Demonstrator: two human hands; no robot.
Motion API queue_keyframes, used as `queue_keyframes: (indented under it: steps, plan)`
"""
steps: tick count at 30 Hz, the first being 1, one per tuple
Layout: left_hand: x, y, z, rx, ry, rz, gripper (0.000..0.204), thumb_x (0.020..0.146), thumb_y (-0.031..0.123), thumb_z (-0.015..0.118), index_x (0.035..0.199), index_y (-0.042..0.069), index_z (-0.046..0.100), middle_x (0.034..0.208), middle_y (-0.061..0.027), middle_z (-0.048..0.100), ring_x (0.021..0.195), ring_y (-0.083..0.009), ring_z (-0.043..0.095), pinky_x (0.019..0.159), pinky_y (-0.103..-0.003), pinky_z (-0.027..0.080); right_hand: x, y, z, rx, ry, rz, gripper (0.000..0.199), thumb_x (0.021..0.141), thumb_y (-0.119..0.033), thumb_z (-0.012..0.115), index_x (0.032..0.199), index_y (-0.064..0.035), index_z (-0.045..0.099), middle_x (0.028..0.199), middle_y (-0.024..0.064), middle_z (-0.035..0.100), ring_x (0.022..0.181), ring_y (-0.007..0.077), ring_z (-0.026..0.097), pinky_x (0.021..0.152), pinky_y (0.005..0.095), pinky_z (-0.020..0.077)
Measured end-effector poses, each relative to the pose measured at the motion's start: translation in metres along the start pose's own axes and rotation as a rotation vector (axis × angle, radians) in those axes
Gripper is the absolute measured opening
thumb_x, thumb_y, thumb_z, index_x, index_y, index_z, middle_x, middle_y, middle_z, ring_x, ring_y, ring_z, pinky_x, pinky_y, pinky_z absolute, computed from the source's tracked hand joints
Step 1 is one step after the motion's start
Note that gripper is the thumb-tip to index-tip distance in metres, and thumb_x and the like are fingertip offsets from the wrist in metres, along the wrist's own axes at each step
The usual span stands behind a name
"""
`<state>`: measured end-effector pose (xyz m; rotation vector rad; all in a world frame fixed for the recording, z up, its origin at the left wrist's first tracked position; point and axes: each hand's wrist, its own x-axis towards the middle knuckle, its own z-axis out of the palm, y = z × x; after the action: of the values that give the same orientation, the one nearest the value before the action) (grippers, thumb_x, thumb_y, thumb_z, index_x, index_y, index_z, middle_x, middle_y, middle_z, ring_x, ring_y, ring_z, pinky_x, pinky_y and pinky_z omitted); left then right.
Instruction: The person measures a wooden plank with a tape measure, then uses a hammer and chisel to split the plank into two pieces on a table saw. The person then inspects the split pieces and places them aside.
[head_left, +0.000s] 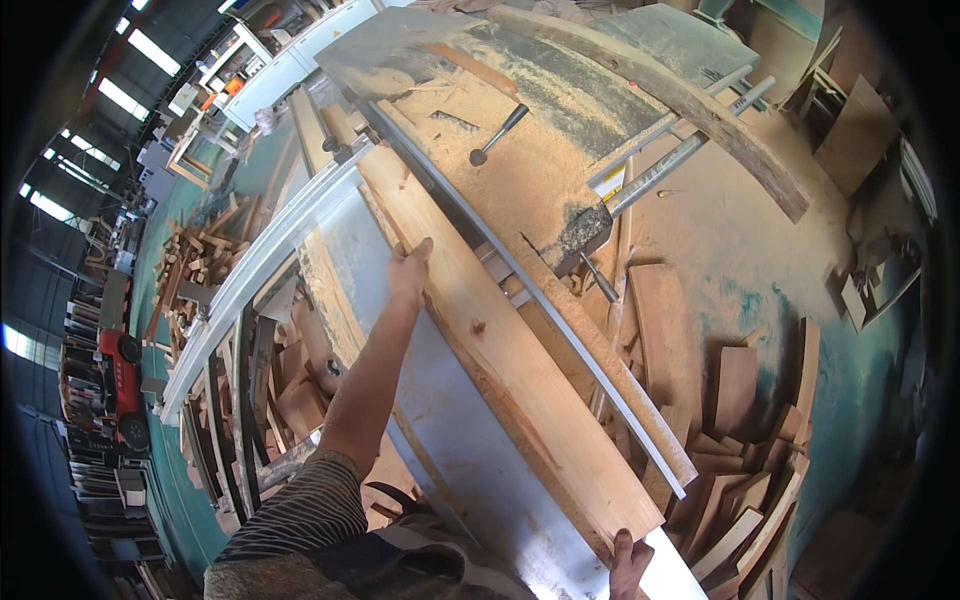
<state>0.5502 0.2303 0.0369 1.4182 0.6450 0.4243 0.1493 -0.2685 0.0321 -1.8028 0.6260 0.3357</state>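
A long, pale wooden board (490, 330) with a few knots lies lengthwise on the metal sliding table (450, 430) of a saw bench. My left hand (408, 270) is closed on the board's left edge toward its far part, fingertips on the top face. At the near end, my right hand (630, 565) grips the board's corner with the thumb up on its end; the other fingers are partly hidden. The far end of the board lies close to a dark knob (340, 150) on the long aluminium fence (270, 230).
Right of the board, a sawdust-covered machine top (540, 110) carries a black-handled lever (498, 135) and a curved rough plank (680, 90). Wood offcuts (735, 390) pile up on the floor at the right, and more scraps (205, 250) at the left. A red vehicle (122, 385) stands far left.
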Motion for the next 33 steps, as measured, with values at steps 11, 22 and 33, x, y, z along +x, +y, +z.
queue_keyframes:
  steps: [11, 22, 33]
  plan:
    - [0.027, 0.003, -0.01, 0.041, 0.106, -0.016, 0.04, 0.089, 0.012, 0.075, 0.123, -0.004, 0.061, 0.11, -0.0126, 0.071, 0.094, -0.0224, 0.068, 0.084, -0.035, 0.054, 0.013, -0.043, 0.015, 0.047, -0.076, -0.004, 0.064, 0.098, -0.052, 0.064, 0.068, 0.0044, 0.062, 0.054, 0.0027, 0.054, 0.054, 0.01, 0.048, 0.048, 0.0309, 0.0347]
    - [0.031, 0.01, -0.009, 0.073, 0.08, -0.033, 0.043, 0.09, 0.014, 0.076, 0.126, -0.003, 0.061, 0.113, -0.0131, 0.071, 0.097, -0.0227, 0.068, 0.086, -0.036, 0.053, 0.017, -0.047, 0.022, -0.054, -0.057, -0.034, 0.061, 0.098, -0.05, 0.062, 0.076, 0.0058, 0.069, 0.054, 0.0098, 0.059, 0.055, 0.0161, 0.056, 0.053, 0.036, 0.0435]
    - [0.034, 0.014, -0.016, 0.09, 0.088, -0.035, 0.047, 0.09, 0.015, 0.076, 0.129, -0.004, 0.058, 0.113, -0.0125, 0.07, 0.098, -0.0227, 0.067, 0.084, -0.037, 0.053, 0.018, -0.047, 0.026, -0.015, -0.087, -0.032, 0.059, 0.099, -0.048, 0.063, 0.071, 0.0039, 0.065, 0.054, 0.0061, 0.056, 0.055, 0.0138, 0.052, 0.052, 0.0346, 0.0413]
